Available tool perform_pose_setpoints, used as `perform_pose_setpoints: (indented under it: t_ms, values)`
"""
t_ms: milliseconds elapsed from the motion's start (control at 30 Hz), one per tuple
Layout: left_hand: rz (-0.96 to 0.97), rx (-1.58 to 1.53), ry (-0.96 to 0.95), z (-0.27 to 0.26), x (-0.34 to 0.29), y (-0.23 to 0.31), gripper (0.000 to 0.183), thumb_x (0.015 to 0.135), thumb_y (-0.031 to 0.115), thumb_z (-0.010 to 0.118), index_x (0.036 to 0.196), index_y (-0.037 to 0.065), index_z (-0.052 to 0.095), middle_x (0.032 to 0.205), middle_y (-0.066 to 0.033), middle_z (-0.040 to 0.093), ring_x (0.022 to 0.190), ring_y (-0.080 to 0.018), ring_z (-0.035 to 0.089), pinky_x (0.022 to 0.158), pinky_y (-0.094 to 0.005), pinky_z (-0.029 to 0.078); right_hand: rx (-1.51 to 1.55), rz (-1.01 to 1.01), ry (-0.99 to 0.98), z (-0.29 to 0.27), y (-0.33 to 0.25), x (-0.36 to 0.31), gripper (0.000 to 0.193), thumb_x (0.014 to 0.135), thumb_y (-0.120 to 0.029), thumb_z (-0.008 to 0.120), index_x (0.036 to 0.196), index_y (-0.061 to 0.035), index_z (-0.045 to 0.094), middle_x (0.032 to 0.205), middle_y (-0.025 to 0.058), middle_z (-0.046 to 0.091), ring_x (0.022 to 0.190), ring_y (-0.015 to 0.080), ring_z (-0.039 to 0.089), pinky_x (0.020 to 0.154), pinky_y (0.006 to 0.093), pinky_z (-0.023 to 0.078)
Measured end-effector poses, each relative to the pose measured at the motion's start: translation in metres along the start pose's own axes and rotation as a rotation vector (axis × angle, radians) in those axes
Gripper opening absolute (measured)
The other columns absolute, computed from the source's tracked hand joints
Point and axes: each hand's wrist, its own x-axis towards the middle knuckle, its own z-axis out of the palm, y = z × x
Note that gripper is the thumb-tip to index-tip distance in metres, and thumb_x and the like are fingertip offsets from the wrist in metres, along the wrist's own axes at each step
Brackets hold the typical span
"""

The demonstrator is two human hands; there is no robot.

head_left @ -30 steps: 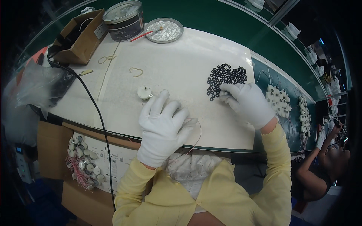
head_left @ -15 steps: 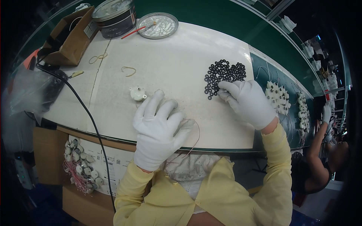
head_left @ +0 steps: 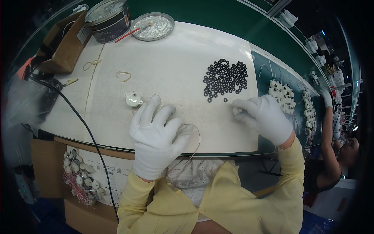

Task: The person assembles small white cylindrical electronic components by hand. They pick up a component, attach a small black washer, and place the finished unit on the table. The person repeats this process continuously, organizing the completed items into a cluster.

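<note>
My left hand (head_left: pixel 157 136), in a white glove, lies on the table with its fingers spread, beside a small round white motor (head_left: pixel 133 100) with a metal shaft and side tabs. A thin reddish wire (head_left: pixel 199 137) curves out past its thumb and over the table's front edge. My right hand (head_left: pixel 267 119), also gloved, hovers just below a pile of small black rings (head_left: pixel 226 77). Its thumb and fingers are bent together, and whatever they may hold is hidden. One loose black ring (head_left: pixel 225 100) lies between the pile and those fingertips.
Finished-looking rows of white motors (head_left: pixel 281 95) lie on the green mat at right. At the back stand a tub (head_left: pixel 107 23), a metal lid (head_left: pixel 165 29) with a red brush, and a cardboard box (head_left: pixel 64 50). A black cable (head_left: pixel 87 117) crosses at left. Another person (head_left: pixel 329 156) works far right.
My right hand has drawn back from the pile, toward me and right; a single ring now lies apart from it. My left hand stays by the motor. The whole view has shifted slightly.
</note>
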Motion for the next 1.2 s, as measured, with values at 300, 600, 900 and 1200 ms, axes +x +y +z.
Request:
perform_pose_setpoints:
  t_ms: [300, 600, 900, 1200]
  values:
    - [0.0, 0.0, 0.001, 0.001, 0.0, 0.0, 0.023, 0.078, 0.03, 0.086, 0.083, 0.013, 0.071, 0.106, -0.0061, 0.068, 0.123, -0.0373, 0.059, 0.1, -0.0515, 0.049, -0.017, 0.066, 0.067, 0.022, 0.005, 0.023, 0.024, 0.095, -0.026, 0.072, 0.114, -0.0106, 0.07, 0.082, 0.0051, 0.073, 0.075, 0.025, 0.072, 0.066, 0.0397, 0.051]
    - [-0.006, 0.0, -0.01, 0.0, 0.001, 0.0, 0.019, 0.076, 0.026, 0.084, 0.086, 0.017, 0.07, 0.106, -0.0041, 0.07, 0.121, -0.0398, 0.062, 0.097, -0.0519, 0.049, -0.107, 0.044, 0.061, 0.023, 0.007, 0.025, 0.025, 0.096, -0.032, 0.072, 0.112, -0.013, 0.07, 0.077, 0.0038, 0.066, 0.072, 0.0253, 0.066, 0.066, 0.0397, 0.045]
    - [0.011, 0.019, -0.006, 0.001, 0.002, -0.001, 0.024, 0.076, 0.03, 0.086, 0.082, 0.013, 0.071, 0.105, -0.0067, 0.069, 0.12, -0.0398, 0.062, 0.097, -0.0525, 0.05, -0.276, 0.01, -0.149, -0.004, -0.015, 0.002, 0.022, 0.094, -0.031, 0.074, 0.099, -0.0135, 0.06, 0.072, 0.0029, 0.063, 0.068, 0.0245, 0.066, 0.064, 0.0397, 0.045]
    - [0.013, 0.026, -0.011, 0.001, 0.001, 0.0, 0.021, 0.078, 0.027, 0.085, 0.085, 0.013, 0.072, 0.107, -0.0082, 0.071, 0.121, -0.0409, 0.062, 0.099, -0.0535, 0.048, -0.263, 0.02, -0.128, 0.004, -0.013, 0.003, 0.019, 0.094, -0.029, 0.073, 0.096, -0.0133, 0.063, 0.068, 0.003, 0.061, 0.063, 0.0267, 0.065, 0.062, 0.039, 0.046]
